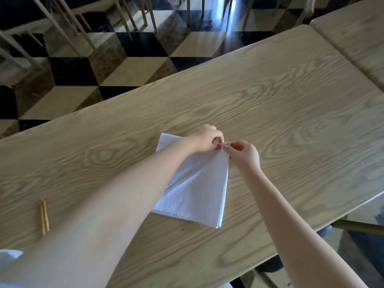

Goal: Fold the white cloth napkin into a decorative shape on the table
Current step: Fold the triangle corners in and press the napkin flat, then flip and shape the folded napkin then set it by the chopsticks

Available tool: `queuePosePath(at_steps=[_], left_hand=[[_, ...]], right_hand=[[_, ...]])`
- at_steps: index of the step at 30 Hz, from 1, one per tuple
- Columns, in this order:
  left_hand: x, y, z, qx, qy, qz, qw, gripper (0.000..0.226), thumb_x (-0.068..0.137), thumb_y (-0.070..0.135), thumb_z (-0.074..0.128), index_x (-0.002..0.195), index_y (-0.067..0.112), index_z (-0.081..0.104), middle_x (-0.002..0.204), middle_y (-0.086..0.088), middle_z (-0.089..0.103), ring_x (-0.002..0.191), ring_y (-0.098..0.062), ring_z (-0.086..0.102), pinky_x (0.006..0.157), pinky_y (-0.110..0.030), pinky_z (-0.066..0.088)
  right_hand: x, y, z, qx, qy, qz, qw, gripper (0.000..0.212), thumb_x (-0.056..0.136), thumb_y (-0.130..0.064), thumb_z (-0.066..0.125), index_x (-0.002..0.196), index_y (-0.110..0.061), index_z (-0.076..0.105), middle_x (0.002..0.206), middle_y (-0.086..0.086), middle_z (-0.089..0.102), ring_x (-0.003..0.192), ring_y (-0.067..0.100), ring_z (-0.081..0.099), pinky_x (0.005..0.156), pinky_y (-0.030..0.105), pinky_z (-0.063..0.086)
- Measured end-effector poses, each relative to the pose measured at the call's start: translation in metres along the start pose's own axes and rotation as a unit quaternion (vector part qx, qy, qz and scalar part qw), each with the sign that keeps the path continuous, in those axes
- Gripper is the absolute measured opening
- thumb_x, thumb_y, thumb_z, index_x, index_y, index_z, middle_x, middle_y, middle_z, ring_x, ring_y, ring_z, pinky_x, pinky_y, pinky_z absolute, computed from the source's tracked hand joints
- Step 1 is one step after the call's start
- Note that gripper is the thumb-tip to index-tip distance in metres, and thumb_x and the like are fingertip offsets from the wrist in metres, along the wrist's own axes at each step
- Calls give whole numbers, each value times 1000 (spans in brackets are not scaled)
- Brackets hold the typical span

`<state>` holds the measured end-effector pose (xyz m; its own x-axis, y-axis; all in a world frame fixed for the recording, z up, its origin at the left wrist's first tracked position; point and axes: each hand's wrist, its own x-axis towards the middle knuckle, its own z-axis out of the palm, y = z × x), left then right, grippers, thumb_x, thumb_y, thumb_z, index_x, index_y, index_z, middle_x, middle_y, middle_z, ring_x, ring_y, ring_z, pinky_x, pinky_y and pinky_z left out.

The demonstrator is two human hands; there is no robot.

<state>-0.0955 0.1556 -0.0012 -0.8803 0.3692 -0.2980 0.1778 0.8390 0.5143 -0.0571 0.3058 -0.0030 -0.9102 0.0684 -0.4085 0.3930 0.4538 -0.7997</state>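
On the table (pixel 270 96), a little toward six o'clock from its middle, lies the white napkin (pixel 197 188), folded flat into a square of several layers. It sits turned like a diamond: one corner points to twelve o'clock under the hands, another to six o'clock near the table's near edge, and a third shows at ten o'clock past the left wrist. The fold along its right side runs straight from the hands down to the six o'clock corner.

Both hands meet at the twelve o'clock corner. The left hand (pixel 204 138) reaches across the napkin from eight o'clock, its forearm covering much of the cloth's left half; its fingers (pixel 217 140) are curled closed, thumb against forefinger, pinching the corner's tip. The right hand (pixel 245 154) comes in from five o'clock just beside the napkin's right edge, and its fingers (pixel 230 144) are likewise pinched closed on the same tip. The two hands touch or nearly touch at the pinch; which layers each one holds cannot be told.

At eight o'clock on the table, well apart from the napkin, two thin wooden sticks (pixel 44 217) lie side by side, touching. A second table (pixel 353 34) stands at two o'clock, close against the first. Beyond the far edge, a checked floor (pixel 128 65) shows with chair legs (pixel 133 17) on it at twelve o'clock.
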Motion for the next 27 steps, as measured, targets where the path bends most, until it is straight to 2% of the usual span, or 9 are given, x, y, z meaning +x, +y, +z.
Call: queuePosePath(at_steps=[4, 6, 9, 11, 14, 16, 19, 23, 27], left_hand=[[-15, 1, -35, -110, -27, 1, 994, 9, 85, 22, 64, 85, 13, 65, 82, 2, 55, 75, -13, 53, 74, -24, 42], [-30, 4, -51, -140, -28, 3, 990, 10, 86, 22, 64, 87, 12, 64, 83, -1, 63, 73, -10, 54, 69, -17, 41], [-50, 7, -66, -167, -23, 10, 986, 4, 86, 25, 64, 86, 21, 64, 81, 4, 65, 69, 1, 54, 63, -9, 40], [-70, 6, -80, -190, 17, 2, 982, 11, 86, 25, 64, 79, 32, 60, 75, 15, 60, 63, 8, 52, 63, -7, 38], [-87, 1, -96, -209, 63, -3, 976, 12, 86, 29, 64, 79, 37, 59, 73, 17, 60, 62, 4, 50, 64, -12, 39], [-92, -1, -97, -219, 67, -9, 973, 1, 87, 28, 63, 87, 28, 63, 79, 12, 62, 66, -3, 50, 66, -18, 41], [-104, 3, -107, -242, 83, -1, 967, 8, 89, 21, 59, 92, 14, 63, 85, -1, 63, 76, -11, 55, 74, -23, 43], [-118, 18, -121, -243, 102, 41, 964, 12, 90, 27, 56, 85, 16, 59, 73, 9, 52, 66, 0, 47, 63, -13, 38], [-124, 31, -126, -182, 192, 54, 963, 38, 83, 36, 58, 73, 0, 54, 59, 8, 39, 55, -5, 36, 52, -17, 30]], right_hand=[[-11, -17, -15, 63, -48, -64, 995, 9, 84, -19, 65, 83, -10, 63, 70, -3, 65, 67, 20, 63, 65, 28, 49], [-18, -30, -22, 60, -63, -120, 989, 3, 83, -16, 65, 85, -16, 63, 72, -3, 67, 67, 21, 66, 65, 24, 48], [-21, -48, -26, 36, -61, -197, 978, 15, 82, -13, 68, 75, -26, 63, 73, -2, 69, 66, 18, 66, 66, 24, 50], [-27, -69, -28, 45, -72, -233, 969, 18, 81, -10, 68, 72, -25, 65, 71, -1, 69, 63, 13, 65, 64, 20, 51], [-29, -95, -29, 70, -111, -257, 957, 23, 81, -6, 67, 70, -26, 66, 65, -8, 66, 57, 4, 59, 61, 16, 49], [-28, -102, -29, 75, -132, -259, 954, 24, 82, -5, 66, 70, -26, 67, 58, -13, 65, 54, 1, 57, 59, 14, 47], [-31, -113, -29, 112, -169, -260, 944, 18, 85, -6, 63, 74, -19, 69, 60, -10, 65, 56, 5, 55, 60, 16, 46], [-39, -131, -30, 129, -215, -264, 931, 20, 92, -12, 56, 83, 3, 65, 74, 11, 55, 67, 15, 49, 61, 21, 40], [-46, -155, -31, 66, -194, -314, 927, 23, 93, -13, 53, 72, -18, 60, 59, -14, 51, 56, -1, 42, 53, 11, 33]])
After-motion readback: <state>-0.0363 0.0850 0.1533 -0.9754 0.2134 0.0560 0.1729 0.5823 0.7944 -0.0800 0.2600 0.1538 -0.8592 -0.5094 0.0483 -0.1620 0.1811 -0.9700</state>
